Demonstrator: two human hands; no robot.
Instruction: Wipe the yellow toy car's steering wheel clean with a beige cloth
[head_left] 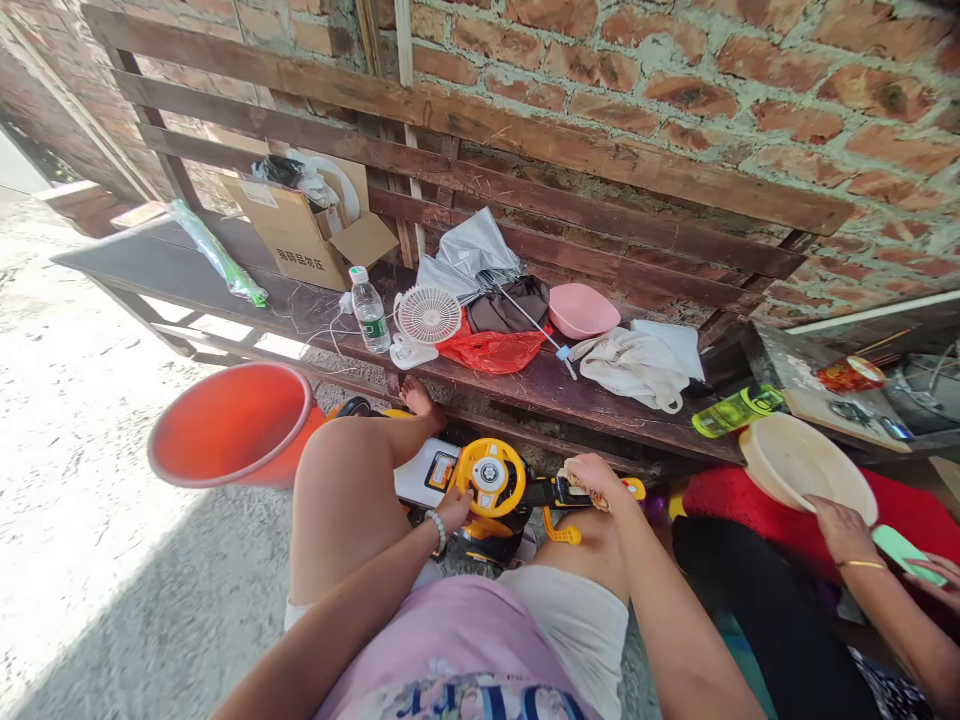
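A yellow and black ride-on toy vehicle (487, 528) stands between my knees, its yellow steering wheel (517, 487) facing up. My left hand (452, 510), with a beaded bracelet at the wrist, grips the left rim of that wheel. On the black arm at the toy's right side rests my right hand (592, 472), closed on a crumpled brown and white patterned cloth (600, 499). Part of the cloth is hidden under my fingers. A yellow lever (562, 530) hangs below that arm.
A wooden bench (517, 395) holds a fan (428, 316), a water bottle (369, 312), a carton (281, 235), an umbrella (472, 250) and a pink basin (582, 310). An orange tub (232, 425) stands left. A co-worker's hand (844, 530) holds a cream basin (806, 470) at right.
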